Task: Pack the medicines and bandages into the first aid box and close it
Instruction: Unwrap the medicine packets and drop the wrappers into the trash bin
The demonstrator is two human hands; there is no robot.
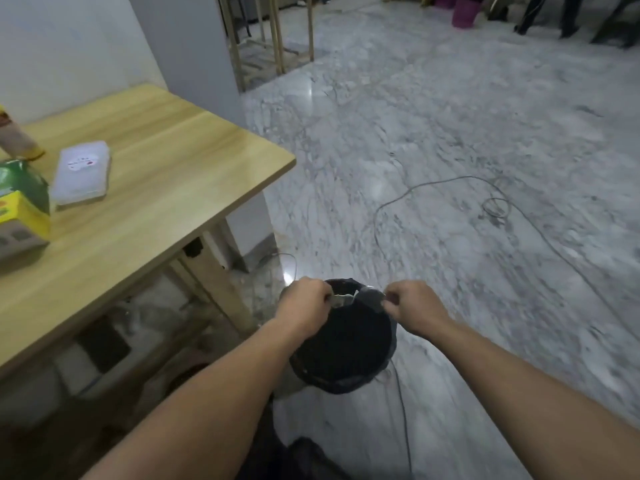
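Tearing a small silvery wrapper [343, 300] over a round black-lined bin [341, 344], both hands pinch its ends.
Left hand [304, 308] sits nearer the translucent white plastic first aid box [82, 173], closed on the light wooden surface [156, 188] at frame's upper left; right hand [414, 308] farther.

Your left hand [304, 306] and right hand [414, 308] each pinch a piece of grey wrapper [370, 297] over the black-lined bin [341, 344] on the floor, while the closed first aid box [81, 173] lies near the table's [166, 188] left edge.
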